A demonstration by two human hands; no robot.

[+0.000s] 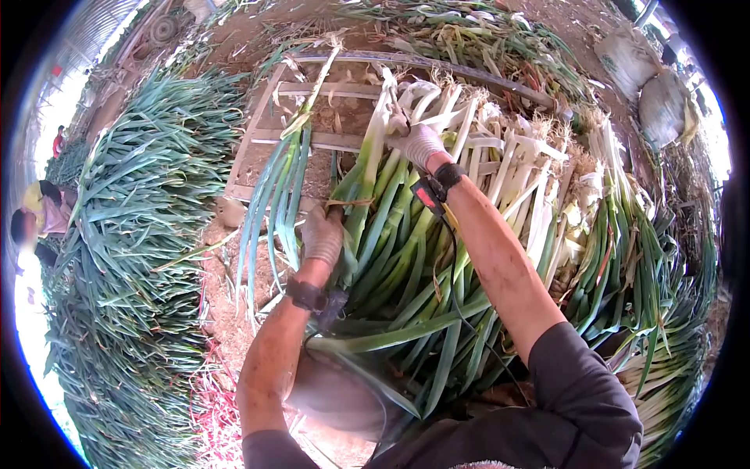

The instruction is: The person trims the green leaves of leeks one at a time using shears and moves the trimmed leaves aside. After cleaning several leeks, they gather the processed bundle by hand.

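Observation:
My left hand [322, 236], in a pale glove, closes around the green leaves of a large green onion [361, 176]. That onion slants up to a white root end. My right hand [419, 144], gloved too, is closed at the white part of the stalk near the root end; its fingertips partly hide the grip. Beneath and to the right lies a heap of green onions [469, 180] with white stalks and roots pointing away from me. One separate green onion [306, 109] lies on the wooden frame, its leaves hanging down to the left of my left hand.
A tall pile of green onions [148, 203] fills the left side. Peeled leaf scraps [476, 39] cover the ground beyond the wooden frame [344, 90]. Sacks [662, 109] stand at the far right. Red ties [215, 402] lie at lower left. A person [51, 207] is at the left edge.

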